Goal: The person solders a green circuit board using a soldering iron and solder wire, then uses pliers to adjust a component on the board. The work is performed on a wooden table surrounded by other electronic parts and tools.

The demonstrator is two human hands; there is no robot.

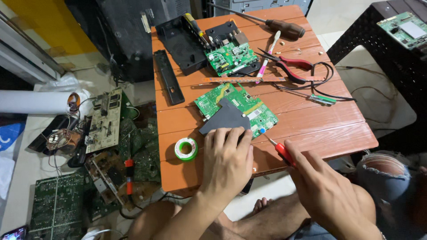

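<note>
A green circuit board with a dark grey metal shield lies in the middle of an orange-brown slatted table. My left hand rests flat on the table, fingertips on the near edge of the shield and board. My right hand holds a small red-handled screwdriver, its tip pointing at the board's near right corner.
A solder roll sits left of my left hand. Farther back lie a second green board in a black casing, red pliers, a large screwdriver, a black strip and cables. Several circuit boards cover the floor at left.
</note>
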